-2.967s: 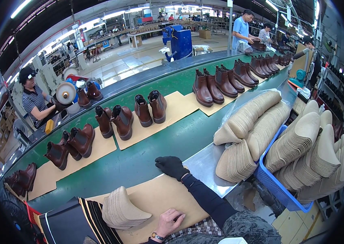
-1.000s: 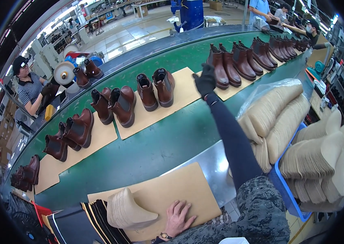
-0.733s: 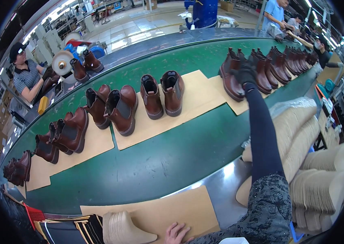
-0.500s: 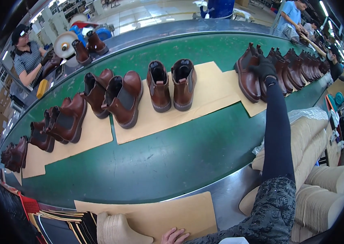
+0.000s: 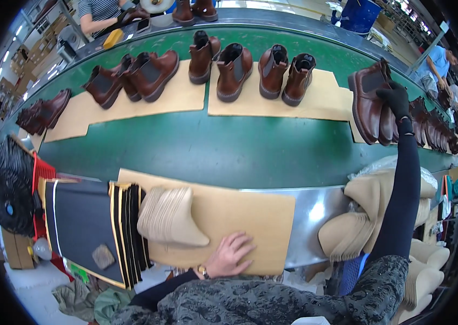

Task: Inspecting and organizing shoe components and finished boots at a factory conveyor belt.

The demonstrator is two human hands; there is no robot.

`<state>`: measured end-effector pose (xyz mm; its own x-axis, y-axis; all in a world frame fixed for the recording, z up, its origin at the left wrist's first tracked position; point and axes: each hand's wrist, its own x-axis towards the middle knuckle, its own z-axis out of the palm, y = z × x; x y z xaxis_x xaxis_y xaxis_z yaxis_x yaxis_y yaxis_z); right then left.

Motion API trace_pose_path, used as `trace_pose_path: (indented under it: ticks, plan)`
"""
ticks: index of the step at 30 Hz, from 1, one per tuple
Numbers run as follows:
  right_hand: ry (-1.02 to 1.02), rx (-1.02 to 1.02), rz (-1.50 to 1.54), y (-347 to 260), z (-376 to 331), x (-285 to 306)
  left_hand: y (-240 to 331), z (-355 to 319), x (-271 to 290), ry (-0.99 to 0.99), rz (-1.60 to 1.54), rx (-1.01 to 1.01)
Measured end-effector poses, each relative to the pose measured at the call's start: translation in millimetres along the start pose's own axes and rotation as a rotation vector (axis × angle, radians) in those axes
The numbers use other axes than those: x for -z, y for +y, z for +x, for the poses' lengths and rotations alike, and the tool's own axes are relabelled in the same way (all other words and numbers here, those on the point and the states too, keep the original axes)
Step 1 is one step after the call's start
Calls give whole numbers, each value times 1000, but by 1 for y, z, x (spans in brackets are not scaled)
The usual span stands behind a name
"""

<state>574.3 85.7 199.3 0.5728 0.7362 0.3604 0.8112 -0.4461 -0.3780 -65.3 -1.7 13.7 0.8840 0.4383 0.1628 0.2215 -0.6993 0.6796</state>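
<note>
Head view, single frame.

Right hand (image 5: 395, 98): black fabric glove on a long black sleeve, arm stretched far out across the belt. Its fingers are closed over the top edge of a pair of brown smooth-leather ankle boots (image 5: 371, 105), which stands at the right end of the green conveyor belt (image 5: 213, 149), on a tan card sheet.

Left hand (image 5: 230, 254): bare, a watch at the wrist, lying palm down with fingers spread flat on a large tan cardboard sheet (image 5: 250, 216) at the near edge of the work surface. It grips nothing.

Just left of that hand: a nested stack of beige curved stiffener pieces (image 5: 169, 219), matte, fanned like shells, resting on the same cardboard. Beside it, a row of black flat pieces with yellow edging (image 5: 85, 222) on a dark tray.

Belt: matte green, running left to right, carrying several more brown elastic-sided boots (image 5: 250, 70) in pairs on tan card sheets, some upright, some tipped over at the left.

Near side: a polished metal ledge (image 5: 321, 211), reflective. At right, further heaps of beige moulded pieces (image 5: 359, 227), some under clear plastic film.

Room: a factory hall. Another person in a striped top (image 5: 101, 11) is at the far side of the belt.
</note>
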Motion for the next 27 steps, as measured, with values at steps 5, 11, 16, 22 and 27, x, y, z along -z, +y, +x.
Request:
trace_pose_path:
  ticks: [5,11,16,22,27]
  plan:
    - [-221,486,25,-133,-59,45,-2,-2,-1,66,-30,-62]
    - [-580,947,114,-233,-165,39,46,-8,20,83,-169,-196]
    - [-505,1241,30,-255,-285,-17,65,-24,56,368,-149,-326]
    - [-425,796,345,-253,-352,-11,53,-8,82,670,-86,-163]
    - [-154,319,726,-238,-379,-6,41,47,95,695,-166,-44]
